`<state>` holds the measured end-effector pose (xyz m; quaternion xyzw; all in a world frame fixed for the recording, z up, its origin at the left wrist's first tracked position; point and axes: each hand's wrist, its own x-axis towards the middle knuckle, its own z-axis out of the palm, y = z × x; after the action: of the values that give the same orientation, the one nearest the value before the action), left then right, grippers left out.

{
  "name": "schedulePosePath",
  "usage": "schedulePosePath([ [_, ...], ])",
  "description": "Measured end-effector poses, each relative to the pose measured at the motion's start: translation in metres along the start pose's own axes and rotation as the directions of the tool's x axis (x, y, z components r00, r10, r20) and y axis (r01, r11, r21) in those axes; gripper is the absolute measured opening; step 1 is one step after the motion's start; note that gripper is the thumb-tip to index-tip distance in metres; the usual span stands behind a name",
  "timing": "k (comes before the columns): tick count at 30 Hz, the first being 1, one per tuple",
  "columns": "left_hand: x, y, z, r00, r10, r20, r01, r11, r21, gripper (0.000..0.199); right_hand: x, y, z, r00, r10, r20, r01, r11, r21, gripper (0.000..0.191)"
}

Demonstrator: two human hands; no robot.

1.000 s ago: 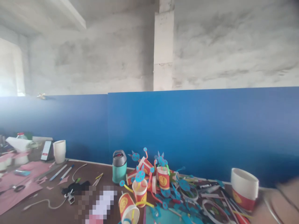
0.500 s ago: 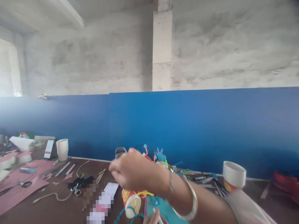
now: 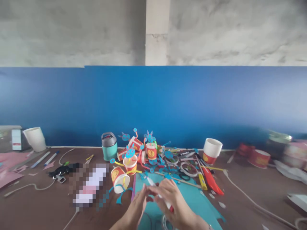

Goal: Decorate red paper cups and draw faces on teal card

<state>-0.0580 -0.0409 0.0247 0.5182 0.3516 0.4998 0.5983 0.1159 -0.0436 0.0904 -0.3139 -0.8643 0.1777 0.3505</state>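
Observation:
Low in the middle of the head view, my two hands meet above a light-blue sheet (image 3: 192, 198). My right hand (image 3: 174, 199) is closed around a white pen (image 3: 165, 201) with a red end; its other end points up and away. My left hand (image 3: 137, 204) has its fingers drawn together against the right fingertips, and what lies between them is hidden. Just past the fingers are small blue paper pieces (image 3: 144, 175). To the left lies a red-and-yellow paper cup (image 3: 117, 174), tipped over, with blue paper strips (image 3: 120, 198) beside it.
Behind stand cups with blue paper figures (image 3: 151, 150) and a teal lidded container (image 3: 109, 150). On the right are tape rolls (image 3: 189, 169), a yellow cutter (image 3: 202, 181), a red-handled tool (image 3: 213, 183) and stacked cups (image 3: 212, 148). A phone (image 3: 92, 185) lies left. A blue partition (image 3: 155, 102) closes the back.
My raised right arm has come down and its hand now meets my left hand over the blue sheet. The view has tilted down and turned right, showing more of the table.

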Motion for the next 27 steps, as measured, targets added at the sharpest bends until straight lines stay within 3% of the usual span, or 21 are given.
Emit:
schedulePosePath([
  [2,-0.006,0.007,0.001,0.987,0.092,0.13,-0.128,0.944,0.304,0.061,-0.001,0.008,-0.003,0.966,0.216,-0.144,-0.167,0.941,0.293,0.032],
  [3,-0.009,0.01,0.002,0.972,0.136,0.194,-0.208,0.881,0.425,0.066,-0.002,0.015,-0.005,0.918,0.353,-0.182,-0.243,0.861,0.448,0.033],
  [4,-0.011,0.012,0.004,0.958,0.156,0.24,-0.267,0.793,0.547,0.073,-0.004,0.022,-0.007,0.857,0.482,-0.184,-0.299,0.755,0.584,0.033],
  [6,-0.013,0.015,0.01,0.935,0.091,0.343,-0.321,0.63,0.707,0.083,-0.008,0.038,-0.008,0.747,0.657,-0.097,-0.333,0.497,0.801,0.031],
  [7,-0.014,0.015,0.014,0.924,0.047,0.379,-0.337,0.568,0.751,0.084,-0.011,0.045,-0.007,0.699,0.713,-0.058,-0.314,0.379,0.871,0.03],
  [9,-0.015,0.013,0.02,0.91,-0.029,0.413,-0.346,0.494,0.798,0.08,-0.015,0.056,-0.003,0.641,0.768,0.0,-0.287,0.239,0.928,0.03],
  [13,-0.017,0.011,0.025,0.925,-0.039,0.379,-0.316,0.478,0.82,0.056,-0.019,0.068,0.007,0.616,0.776,0.137,-0.257,0.033,0.966,0.032],
  [17,-0.019,0.018,0.027,0.951,-0.002,0.31,-0.262,0.529,0.807,0.045,-0.021,0.074,0.008,0.612,0.76,0.218,-0.278,-0.052,0.959,0.028],
  [22,-0.021,0.023,0.028,0.955,0.014,0.298,-0.249,0.587,0.771,0.042,-0.02,0.074,0.008,0.603,0.776,0.186,-0.256,-0.033,0.966,0.021],
  [27,-0.023,0.02,0.024,0.961,0.014,0.277,-0.219,0.647,0.73,0.047,-0.02,0.07,0.011,0.623,0.761,0.183,-0.241,-0.035,0.97,0.017],
])
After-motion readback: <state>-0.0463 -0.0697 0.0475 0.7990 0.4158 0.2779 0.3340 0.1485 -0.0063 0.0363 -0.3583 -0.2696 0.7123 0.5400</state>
